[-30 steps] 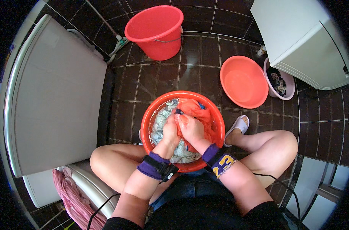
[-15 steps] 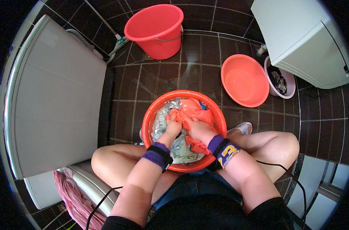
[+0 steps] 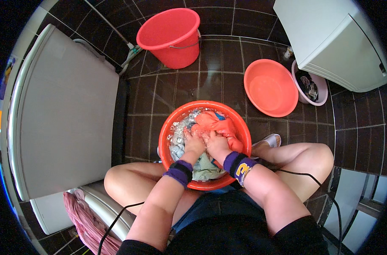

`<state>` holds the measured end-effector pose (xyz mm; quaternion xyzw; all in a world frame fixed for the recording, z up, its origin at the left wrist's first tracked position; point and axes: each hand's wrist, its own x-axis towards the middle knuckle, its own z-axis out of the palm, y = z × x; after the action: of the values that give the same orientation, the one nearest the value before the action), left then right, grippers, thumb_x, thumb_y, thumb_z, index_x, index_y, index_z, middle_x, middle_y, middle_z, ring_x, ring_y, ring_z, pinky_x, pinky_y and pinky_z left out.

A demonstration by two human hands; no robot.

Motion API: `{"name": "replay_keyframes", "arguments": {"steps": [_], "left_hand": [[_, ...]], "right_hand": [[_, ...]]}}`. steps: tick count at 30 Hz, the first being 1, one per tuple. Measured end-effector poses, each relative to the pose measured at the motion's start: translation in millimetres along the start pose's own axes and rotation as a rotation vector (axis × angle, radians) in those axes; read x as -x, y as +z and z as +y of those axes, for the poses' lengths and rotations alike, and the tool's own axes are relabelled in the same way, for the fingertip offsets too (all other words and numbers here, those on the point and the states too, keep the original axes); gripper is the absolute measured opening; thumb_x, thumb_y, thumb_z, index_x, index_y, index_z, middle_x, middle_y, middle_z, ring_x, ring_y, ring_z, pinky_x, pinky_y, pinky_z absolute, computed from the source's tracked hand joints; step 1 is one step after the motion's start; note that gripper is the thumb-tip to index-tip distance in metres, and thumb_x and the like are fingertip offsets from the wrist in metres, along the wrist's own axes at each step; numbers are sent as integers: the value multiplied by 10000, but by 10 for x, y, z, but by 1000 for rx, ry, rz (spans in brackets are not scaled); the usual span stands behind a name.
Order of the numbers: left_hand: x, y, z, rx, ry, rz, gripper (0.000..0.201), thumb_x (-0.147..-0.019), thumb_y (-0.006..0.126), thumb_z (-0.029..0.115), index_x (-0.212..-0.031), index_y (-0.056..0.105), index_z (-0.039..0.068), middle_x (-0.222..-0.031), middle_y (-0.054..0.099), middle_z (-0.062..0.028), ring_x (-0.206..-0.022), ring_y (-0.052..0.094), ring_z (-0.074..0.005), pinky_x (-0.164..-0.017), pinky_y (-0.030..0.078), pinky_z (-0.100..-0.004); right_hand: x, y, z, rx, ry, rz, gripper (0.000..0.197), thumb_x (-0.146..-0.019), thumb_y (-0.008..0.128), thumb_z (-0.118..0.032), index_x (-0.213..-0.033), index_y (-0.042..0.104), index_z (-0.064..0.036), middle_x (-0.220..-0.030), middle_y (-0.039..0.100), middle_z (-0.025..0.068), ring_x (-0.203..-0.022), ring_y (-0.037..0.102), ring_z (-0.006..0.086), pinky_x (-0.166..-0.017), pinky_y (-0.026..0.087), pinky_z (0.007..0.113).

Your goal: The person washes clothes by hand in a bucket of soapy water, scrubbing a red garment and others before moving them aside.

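Note:
An orange-red basin (image 3: 163, 149) of water stands on the floor between my bent legs. In it a wet orange garment (image 3: 217, 123) is bunched toward the far right. My left hand (image 3: 194, 144) grips the garment's near left edge, its fingertips partly lost in cloth and water. Close beside it, my right hand (image 3: 217, 145) is closed on the same garment, knuckles up. A pale grey-green checked cloth (image 3: 206, 170) lies nearest me, partly under my wrists. Bubbly, glinting water fills the basin's left side, and a small blue patch shows at the orange cloth's far edge.
A red bucket (image 3: 176, 53) stands far left by a mop (image 3: 132, 47). To the right are an orange basin (image 3: 270, 88) and a pale tub (image 3: 321, 95) holding dark cloth, beside a white cabinet (image 3: 329, 38). Pink cloth (image 3: 89, 225) hangs at lower left. Black cables run by both arms.
Both hands have pushed lower into the basin, and the orange cloth has shifted and bunched to the far right. The water now looks more stirred and splashed.

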<state>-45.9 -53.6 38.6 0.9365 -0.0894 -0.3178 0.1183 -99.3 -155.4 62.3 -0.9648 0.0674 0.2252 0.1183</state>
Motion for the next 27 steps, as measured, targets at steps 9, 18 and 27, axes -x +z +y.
{"name": "replay_keyframes", "arguments": {"steps": [9,18,27], "left_hand": [[-8,-6,-116,736,126,109,435,-875,502,326,-1179,476,16,-1286,388,-241,-1208,336,-384,-997,326,-454],[551,-854,306,2069,-10,-682,309,-918,535,282,-1109,571,42,-1011,636,-137,-941,618,-269,-838,508,-414],[307,-176,155,2063,64,-304,253,-954,471,197,-1172,473,68,-1066,599,-87,-943,593,-215,-813,505,-353]], "right_hand": [[-28,-313,66,-831,53,176,286,-785,597,-213,-1047,594,-97,-1004,632,175,-954,603,351,-780,491,448],[823,-885,-491,-911,-169,510,253,-757,697,-285,-888,569,-109,-850,550,123,-734,604,354,-620,489,438],[428,-509,-196,-681,-45,652,240,-869,534,-345,-780,617,-138,-754,631,76,-615,617,332,-541,488,452]]}}
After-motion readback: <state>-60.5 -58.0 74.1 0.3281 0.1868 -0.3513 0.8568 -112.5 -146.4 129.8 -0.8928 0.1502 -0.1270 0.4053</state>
